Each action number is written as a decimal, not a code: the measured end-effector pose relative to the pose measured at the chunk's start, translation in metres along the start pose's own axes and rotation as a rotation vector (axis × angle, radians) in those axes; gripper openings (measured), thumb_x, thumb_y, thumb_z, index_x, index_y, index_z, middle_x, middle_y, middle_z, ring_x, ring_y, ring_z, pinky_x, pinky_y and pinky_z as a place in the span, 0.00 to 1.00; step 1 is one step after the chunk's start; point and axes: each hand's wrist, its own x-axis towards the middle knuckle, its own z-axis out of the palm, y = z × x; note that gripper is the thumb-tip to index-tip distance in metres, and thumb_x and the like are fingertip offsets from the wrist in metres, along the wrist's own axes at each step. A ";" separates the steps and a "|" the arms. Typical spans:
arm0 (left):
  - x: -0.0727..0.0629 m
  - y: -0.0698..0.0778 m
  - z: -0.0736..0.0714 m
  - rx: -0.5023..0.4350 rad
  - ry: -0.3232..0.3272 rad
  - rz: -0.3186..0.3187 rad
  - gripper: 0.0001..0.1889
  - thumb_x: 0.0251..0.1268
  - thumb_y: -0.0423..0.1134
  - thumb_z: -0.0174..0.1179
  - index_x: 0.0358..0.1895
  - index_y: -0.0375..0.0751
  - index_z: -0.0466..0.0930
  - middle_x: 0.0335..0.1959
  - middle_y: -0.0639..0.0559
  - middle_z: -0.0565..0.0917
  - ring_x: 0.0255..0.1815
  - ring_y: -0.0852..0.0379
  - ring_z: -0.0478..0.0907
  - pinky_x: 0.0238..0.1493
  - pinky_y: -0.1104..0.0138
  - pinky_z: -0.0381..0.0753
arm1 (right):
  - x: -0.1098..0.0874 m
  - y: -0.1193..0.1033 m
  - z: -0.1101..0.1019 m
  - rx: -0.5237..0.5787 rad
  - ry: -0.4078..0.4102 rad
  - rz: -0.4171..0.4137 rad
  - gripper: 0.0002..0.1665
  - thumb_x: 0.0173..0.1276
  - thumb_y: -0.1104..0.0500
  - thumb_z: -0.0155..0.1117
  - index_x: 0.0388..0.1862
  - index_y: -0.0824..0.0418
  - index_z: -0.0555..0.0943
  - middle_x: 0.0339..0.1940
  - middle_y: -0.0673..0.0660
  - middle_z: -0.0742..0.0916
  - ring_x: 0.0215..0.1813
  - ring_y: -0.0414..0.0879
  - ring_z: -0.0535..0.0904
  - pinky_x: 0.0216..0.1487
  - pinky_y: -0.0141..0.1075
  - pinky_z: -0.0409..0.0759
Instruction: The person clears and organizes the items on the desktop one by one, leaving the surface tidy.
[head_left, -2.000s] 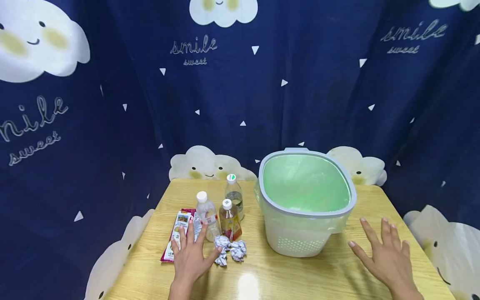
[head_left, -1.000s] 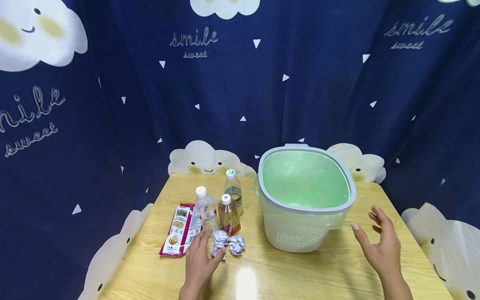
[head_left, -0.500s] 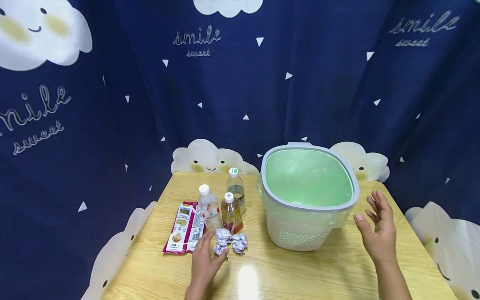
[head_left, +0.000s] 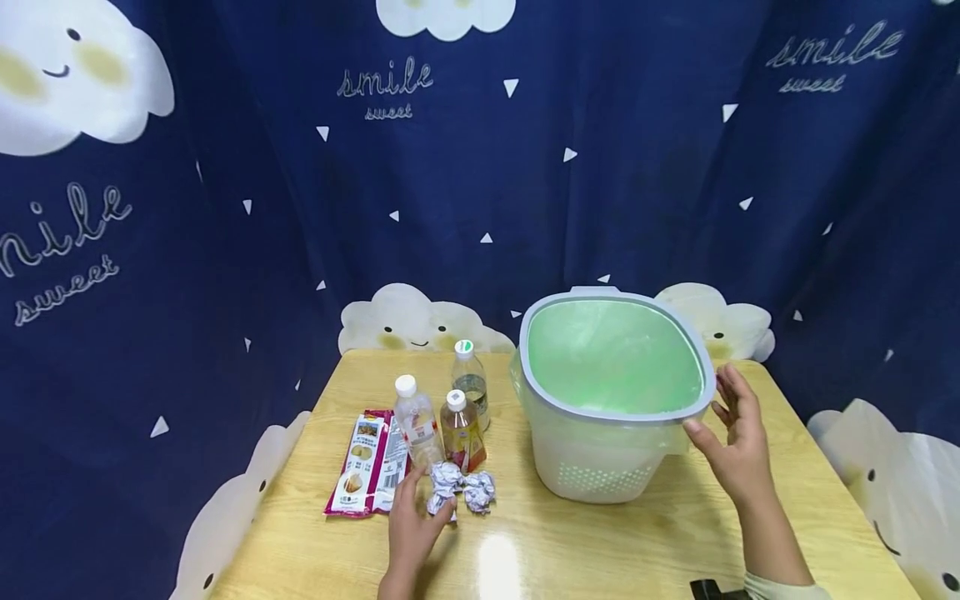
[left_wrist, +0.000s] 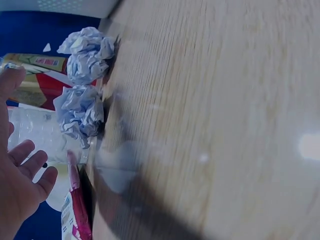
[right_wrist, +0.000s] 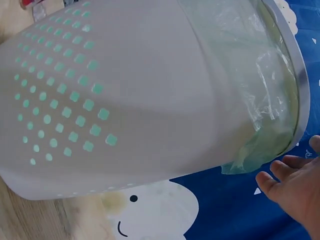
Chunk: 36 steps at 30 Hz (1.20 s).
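Observation:
My left hand (head_left: 412, 533) is low over the table, fingers apart, right beside two crumpled paper balls (head_left: 446, 478). In the left wrist view its thumb and fingers are spread, with nothing between them, and the paper balls (left_wrist: 80, 112) sit just beyond. My right hand (head_left: 738, 446) is raised at the right side of a white trash bin (head_left: 592, 454) with a grey rim and a green plastic liner. Its loosely bent fingers are right at the rim. In the right wrist view, the fingertips come close to the hanging liner edge (right_wrist: 245, 162).
Behind the paper stand a clear bottle (head_left: 418, 429), an amber drink bottle (head_left: 461, 435) and another clear bottle (head_left: 472, 387) with a green-marked cap. A red-and-white snack packet (head_left: 366, 467) lies left of them. A navy curtain (head_left: 480, 167) hangs behind the table (head_left: 570, 550).
My right hand has moved leftward and up to the bin's rim, after turning from palm down. My left hand has come from over the packet to beside the paper balls.

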 end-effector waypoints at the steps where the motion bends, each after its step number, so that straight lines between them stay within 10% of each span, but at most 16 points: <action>1: 0.000 0.000 0.001 -0.006 -0.001 -0.013 0.37 0.36 0.37 0.76 0.56 0.34 0.72 0.52 0.37 0.75 0.53 0.37 0.71 0.50 0.44 0.69 | 0.002 0.001 0.001 0.000 -0.002 0.011 0.48 0.52 0.76 0.60 0.72 0.62 0.55 0.68 0.55 0.63 0.68 0.49 0.57 0.60 0.27 0.60; 16: 0.002 -0.005 0.017 -0.098 0.004 -0.210 0.37 0.37 0.42 0.77 0.56 0.36 0.73 0.53 0.37 0.74 0.51 0.36 0.72 0.51 0.44 0.68 | 0.018 0.012 0.006 -0.142 -0.093 0.152 0.43 0.64 0.64 0.56 0.74 0.59 0.49 0.69 0.67 0.60 0.56 0.38 0.64 0.51 0.19 0.61; 36: 0.005 -0.013 0.030 -0.213 0.019 -0.381 0.34 0.37 0.35 0.77 0.53 0.30 0.74 0.50 0.35 0.76 0.51 0.38 0.73 0.56 0.49 0.66 | 0.012 0.022 0.016 -0.085 0.064 0.153 0.40 0.58 0.66 0.56 0.71 0.59 0.58 0.66 0.62 0.67 0.53 0.37 0.69 0.47 0.19 0.67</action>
